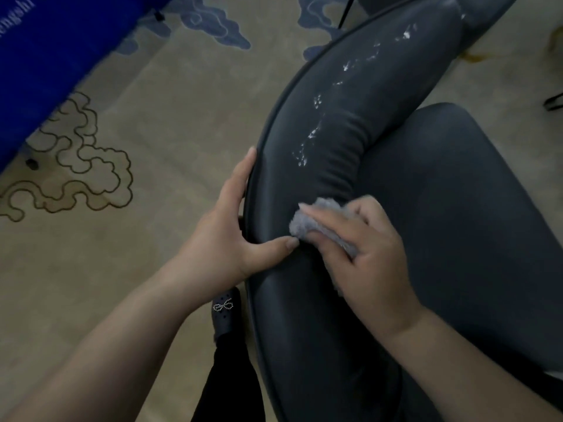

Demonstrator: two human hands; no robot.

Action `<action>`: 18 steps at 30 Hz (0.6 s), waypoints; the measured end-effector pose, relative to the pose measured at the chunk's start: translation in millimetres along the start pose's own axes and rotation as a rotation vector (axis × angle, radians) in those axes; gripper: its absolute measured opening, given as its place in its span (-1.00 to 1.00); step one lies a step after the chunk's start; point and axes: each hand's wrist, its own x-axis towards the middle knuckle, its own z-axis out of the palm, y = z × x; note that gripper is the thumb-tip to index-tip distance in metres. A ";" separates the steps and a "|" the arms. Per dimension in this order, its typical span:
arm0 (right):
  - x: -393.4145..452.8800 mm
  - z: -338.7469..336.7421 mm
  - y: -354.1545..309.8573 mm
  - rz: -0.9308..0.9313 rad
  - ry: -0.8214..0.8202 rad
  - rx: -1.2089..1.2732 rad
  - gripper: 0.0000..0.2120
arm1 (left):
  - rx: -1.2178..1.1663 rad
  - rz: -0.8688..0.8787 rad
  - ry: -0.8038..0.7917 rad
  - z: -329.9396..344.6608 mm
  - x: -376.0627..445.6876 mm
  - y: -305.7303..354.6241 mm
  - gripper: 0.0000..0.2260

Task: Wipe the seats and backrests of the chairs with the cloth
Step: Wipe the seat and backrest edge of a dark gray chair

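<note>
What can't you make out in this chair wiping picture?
Head view:
- cloth: mostly covered by the right hand.
- left hand fingers: behind the backrest rim.
- seat: cut off at the right edge.
- blue banner lettering: cropped, blurred.

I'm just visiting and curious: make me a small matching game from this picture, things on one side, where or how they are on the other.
Things:
1. cloth
2. left hand
3. white specks
4. shoe

Places or states:
A. scattered along the backrest
B. on the carpet, beside the chair
C. bunched under the right hand
D. holding the backrest's rim

Pairs: 1-C, 2-D, 3-A, 4-B
</note>
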 end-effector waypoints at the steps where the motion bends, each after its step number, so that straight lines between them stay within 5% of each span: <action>1: 14.0 4.3 -0.4 0.000 0.015 -0.022 -0.70 | -0.004 0.001 -0.033 -3.0 2.3 -0.1 0.02; 5: 70.7 18.9 -1.7 0.062 0.085 -0.049 -0.69 | 0.011 0.007 -0.108 -17.7 15.8 0.2 0.07; 12: 27.1 16.3 -25.3 0.081 0.143 -0.028 -0.69 | 0.082 0.079 -0.236 -42.9 59.4 1.9 -0.03; 18: 99.9 33.5 -11.8 0.138 0.196 -0.161 -0.72 | 0.109 0.120 -0.309 -60.4 81.9 4.1 -0.06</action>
